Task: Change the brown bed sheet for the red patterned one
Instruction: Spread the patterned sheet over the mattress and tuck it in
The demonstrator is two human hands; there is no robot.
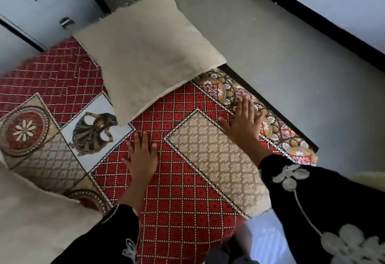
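Now | red patterned sheet (pixel 183 180) spread, no brown sheet in view | our left hand (pixel 141 157) and right hand (pixel 243 124) press flat beside pillow (pixel 145 55), fingers splayed | we judge only smoothing remains

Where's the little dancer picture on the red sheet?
Start at the spread-out red patterned sheet, then find the big beige pillow lying on it. Just below the pillow's near corner, left of the left hand, sits a white square. It alone shows a dancing figure; neighbouring panels hold only grids and flower medallions.
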